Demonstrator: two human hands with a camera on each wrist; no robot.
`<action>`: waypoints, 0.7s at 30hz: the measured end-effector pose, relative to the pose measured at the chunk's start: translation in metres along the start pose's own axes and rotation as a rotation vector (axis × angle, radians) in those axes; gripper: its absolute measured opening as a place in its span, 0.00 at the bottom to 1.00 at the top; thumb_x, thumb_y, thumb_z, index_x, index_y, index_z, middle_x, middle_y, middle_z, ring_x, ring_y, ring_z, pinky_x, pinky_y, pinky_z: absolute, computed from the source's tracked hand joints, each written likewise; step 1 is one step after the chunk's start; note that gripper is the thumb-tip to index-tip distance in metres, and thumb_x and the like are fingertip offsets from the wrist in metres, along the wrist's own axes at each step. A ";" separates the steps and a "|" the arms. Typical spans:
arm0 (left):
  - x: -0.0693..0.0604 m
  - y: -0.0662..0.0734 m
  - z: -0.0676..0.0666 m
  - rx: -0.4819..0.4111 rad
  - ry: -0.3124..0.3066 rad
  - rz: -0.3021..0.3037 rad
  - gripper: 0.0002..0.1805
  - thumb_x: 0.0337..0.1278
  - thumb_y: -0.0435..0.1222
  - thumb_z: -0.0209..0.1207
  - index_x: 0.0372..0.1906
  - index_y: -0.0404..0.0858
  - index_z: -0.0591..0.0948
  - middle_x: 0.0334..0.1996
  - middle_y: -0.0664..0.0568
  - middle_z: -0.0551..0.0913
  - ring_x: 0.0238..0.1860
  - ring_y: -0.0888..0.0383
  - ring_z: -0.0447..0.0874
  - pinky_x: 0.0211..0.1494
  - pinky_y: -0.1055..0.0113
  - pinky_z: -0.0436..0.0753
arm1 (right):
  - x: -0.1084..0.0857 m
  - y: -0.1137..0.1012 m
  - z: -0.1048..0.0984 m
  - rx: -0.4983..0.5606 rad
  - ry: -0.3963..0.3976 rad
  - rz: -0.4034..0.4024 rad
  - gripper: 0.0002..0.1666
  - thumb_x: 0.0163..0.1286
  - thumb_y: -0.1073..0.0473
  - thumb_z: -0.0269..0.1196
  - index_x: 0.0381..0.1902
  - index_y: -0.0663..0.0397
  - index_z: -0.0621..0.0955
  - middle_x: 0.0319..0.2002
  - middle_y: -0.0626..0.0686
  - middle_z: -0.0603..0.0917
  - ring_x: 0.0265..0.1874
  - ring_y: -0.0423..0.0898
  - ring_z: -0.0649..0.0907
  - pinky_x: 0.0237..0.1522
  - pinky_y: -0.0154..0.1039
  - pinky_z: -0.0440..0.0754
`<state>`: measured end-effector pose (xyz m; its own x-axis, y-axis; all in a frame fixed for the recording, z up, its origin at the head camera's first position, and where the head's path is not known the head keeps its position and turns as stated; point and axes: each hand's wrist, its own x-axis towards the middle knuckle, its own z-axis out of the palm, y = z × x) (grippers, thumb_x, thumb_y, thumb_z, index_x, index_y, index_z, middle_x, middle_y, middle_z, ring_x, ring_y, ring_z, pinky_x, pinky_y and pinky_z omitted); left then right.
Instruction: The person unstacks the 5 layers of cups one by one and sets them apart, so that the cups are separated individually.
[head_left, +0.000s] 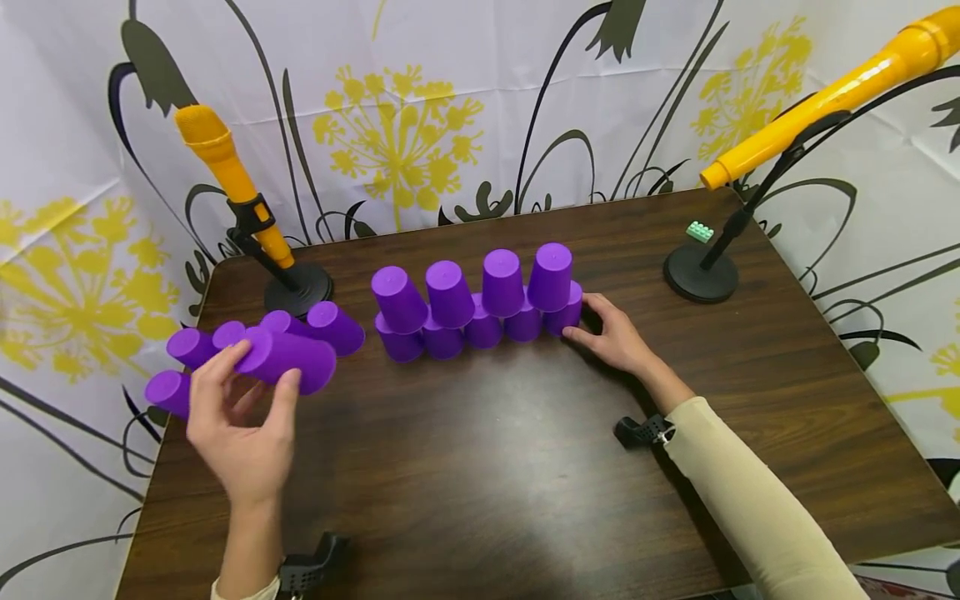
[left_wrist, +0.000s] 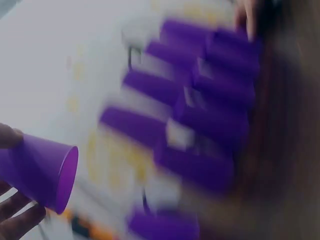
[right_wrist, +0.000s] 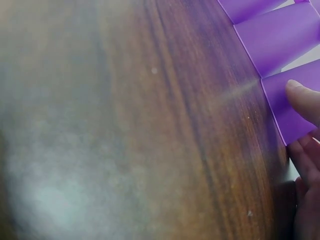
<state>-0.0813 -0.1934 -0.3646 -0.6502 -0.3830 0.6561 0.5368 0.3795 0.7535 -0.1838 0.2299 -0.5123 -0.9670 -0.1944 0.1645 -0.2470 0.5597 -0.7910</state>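
My left hand (head_left: 243,450) holds a tilted purple cup (head_left: 292,360) between thumb and fingers, raised above the left side of the table. In the left wrist view the open mouth of this held cup (left_wrist: 42,172) faces right. Mid-table, several upside-down purple cups form a bottom row (head_left: 483,329), and a second row (head_left: 502,282) stands on top. My right hand (head_left: 617,337) grips the rightmost bottom cup (head_left: 567,313). In the right wrist view its thumb (right_wrist: 302,100) lies on that cup's side, with the other fingers on the far side, partly hidden.
More purple cups (head_left: 339,328) stand upside down at the left, partly behind my left hand. Two yellow microphones (head_left: 225,167) on black stands rise at the back left and back right. A mint-green toy brick (head_left: 700,231) lies beside the right stand base (head_left: 701,273).
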 end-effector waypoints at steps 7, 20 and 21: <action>-0.005 -0.060 -0.062 0.433 0.125 -0.161 0.26 0.42 0.25 0.72 0.52 0.35 0.85 0.43 0.66 0.77 0.45 0.63 0.79 0.37 0.84 0.77 | 0.000 -0.001 0.000 0.016 -0.005 0.000 0.35 0.63 0.56 0.70 0.65 0.60 0.73 0.62 0.58 0.75 0.65 0.55 0.71 0.67 0.53 0.63; 0.004 -0.133 -0.076 0.721 0.018 -0.133 0.25 0.42 0.34 0.75 0.51 0.41 0.86 0.45 0.43 0.82 0.41 0.57 0.77 0.34 0.89 0.67 | -0.002 0.000 0.001 0.006 -0.003 0.003 0.35 0.63 0.54 0.70 0.65 0.59 0.72 0.62 0.58 0.75 0.65 0.55 0.71 0.67 0.55 0.63; 0.005 -0.134 -0.076 0.734 0.018 -0.133 0.24 0.42 0.35 0.75 0.51 0.41 0.86 0.45 0.42 0.82 0.41 0.55 0.78 0.35 0.88 0.67 | -0.002 -0.001 0.001 0.007 -0.004 0.002 0.35 0.63 0.54 0.70 0.65 0.59 0.73 0.62 0.58 0.75 0.65 0.55 0.71 0.67 0.54 0.64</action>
<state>-0.1154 -0.3103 -0.4596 -0.6726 -0.4760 0.5665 -0.0465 0.7913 0.6097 -0.1820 0.2290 -0.5127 -0.9674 -0.1961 0.1605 -0.2444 0.5548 -0.7953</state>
